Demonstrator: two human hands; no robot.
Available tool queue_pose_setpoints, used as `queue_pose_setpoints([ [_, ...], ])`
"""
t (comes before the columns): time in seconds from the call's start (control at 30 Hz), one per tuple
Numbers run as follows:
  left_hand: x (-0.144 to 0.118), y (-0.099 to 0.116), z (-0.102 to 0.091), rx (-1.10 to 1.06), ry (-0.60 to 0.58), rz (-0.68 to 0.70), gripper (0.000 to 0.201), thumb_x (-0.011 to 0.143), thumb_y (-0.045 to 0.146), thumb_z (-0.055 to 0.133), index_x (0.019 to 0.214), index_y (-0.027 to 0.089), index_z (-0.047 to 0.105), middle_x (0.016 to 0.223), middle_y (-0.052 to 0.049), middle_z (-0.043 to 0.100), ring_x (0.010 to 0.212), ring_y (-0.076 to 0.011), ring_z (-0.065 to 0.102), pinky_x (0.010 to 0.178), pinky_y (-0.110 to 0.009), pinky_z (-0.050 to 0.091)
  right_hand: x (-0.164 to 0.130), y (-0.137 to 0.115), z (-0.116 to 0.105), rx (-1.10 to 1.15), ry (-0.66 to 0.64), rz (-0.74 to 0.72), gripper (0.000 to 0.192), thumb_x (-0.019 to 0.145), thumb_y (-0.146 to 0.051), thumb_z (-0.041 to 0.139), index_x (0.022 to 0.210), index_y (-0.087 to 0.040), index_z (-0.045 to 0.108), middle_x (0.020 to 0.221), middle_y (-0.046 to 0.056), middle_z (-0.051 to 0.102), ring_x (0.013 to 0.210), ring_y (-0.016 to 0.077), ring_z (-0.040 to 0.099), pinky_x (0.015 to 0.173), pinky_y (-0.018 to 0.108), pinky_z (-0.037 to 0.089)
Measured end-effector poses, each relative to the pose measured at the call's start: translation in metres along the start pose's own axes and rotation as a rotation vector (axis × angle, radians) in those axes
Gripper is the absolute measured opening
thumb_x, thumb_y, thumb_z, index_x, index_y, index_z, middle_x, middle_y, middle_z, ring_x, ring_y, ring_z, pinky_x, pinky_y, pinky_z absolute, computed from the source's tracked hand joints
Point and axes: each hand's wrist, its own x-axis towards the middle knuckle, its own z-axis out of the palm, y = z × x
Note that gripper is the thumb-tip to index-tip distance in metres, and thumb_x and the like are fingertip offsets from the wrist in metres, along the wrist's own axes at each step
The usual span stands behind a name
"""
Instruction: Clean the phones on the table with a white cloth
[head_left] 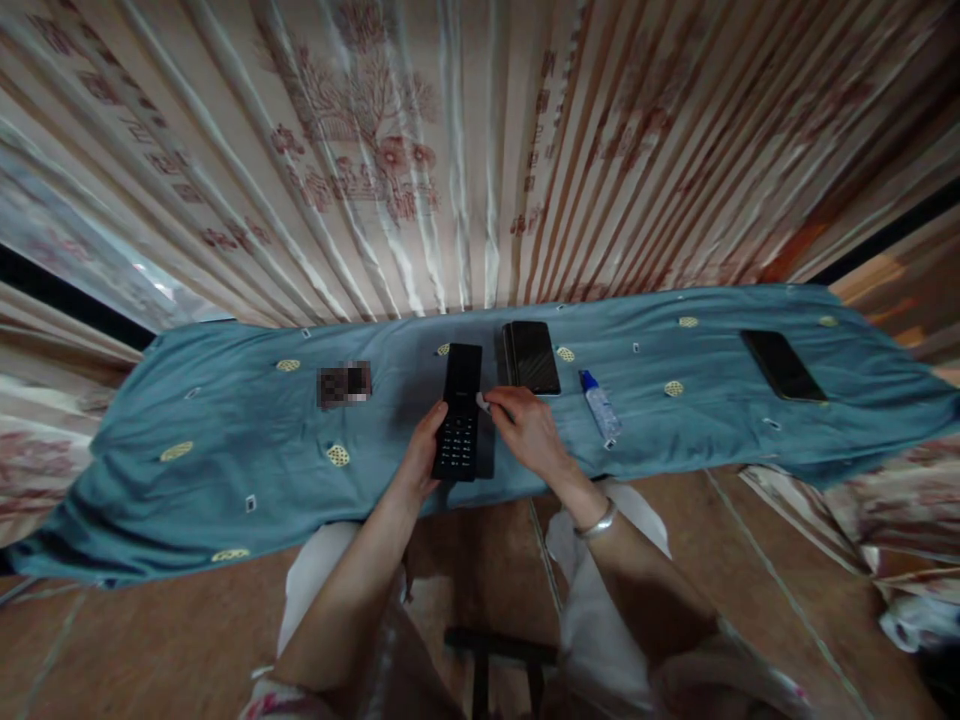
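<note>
While a blue cloth (225,450) covers the table, several things lie spread over it: a smartphone (534,357) just beyond the right hand (529,430), a small bottle (601,405) near that hand's outer side, another dark phone (782,365) well apart toward the right end, and a blurred patch (343,385) to the left that cannot be made out. Nothing lies across the keypad phone (458,412), which stands open near the table's front edge. Left hand (424,450) fingers close on its lower left edge. Right hand fingers are pinched together on a small white thing (484,403), too small to identify, touching the phone's right side. Curtains (450,150) hang behind.
</note>
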Motion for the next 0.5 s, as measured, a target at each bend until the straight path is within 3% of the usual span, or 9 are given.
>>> queue_pose_setpoints([
  [0.17,-0.003,-0.001,0.007,-0.082,-0.011,-0.173,0.031,0.092,0.038,0.048,0.088,0.011,0.065,0.07,-0.004,0.066,0.057,-0.0129,0.061,0.059,-0.025,0.05,-0.002,-0.01,0.006,-0.279,-0.096,-0.124,0.027,0.09,-0.009,0.044,0.098,-0.015,0.069,0.096,0.01,0.069,0.09,0.0239,0.057,0.085,0.037,0.048],
  [0.37,-0.007,-0.001,0.007,-0.078,-0.001,-0.075,0.028,0.086,0.041,0.058,0.09,0.014,0.062,0.072,-0.001,0.065,0.059,-0.013,0.062,0.063,-0.027,0.052,-0.003,-0.02,0.017,-0.384,-0.119,-0.163,0.026,0.087,-0.008,0.049,0.105,-0.013,0.067,0.102,0.012,0.065,0.096,0.0263,0.052,0.085,0.037,0.049],
  [0.5,-0.004,-0.008,0.0,0.025,0.005,0.024,0.04,0.074,0.048,0.07,0.092,0.013,0.064,0.075,-0.001,0.066,0.068,-0.0136,0.063,0.069,-0.026,0.05,-0.004,-0.025,0.023,-0.335,-0.094,-0.19,0.026,0.088,-0.008,0.047,0.104,-0.015,0.067,0.102,0.012,0.065,0.096,0.0251,0.053,0.086,0.038,0.049],
])
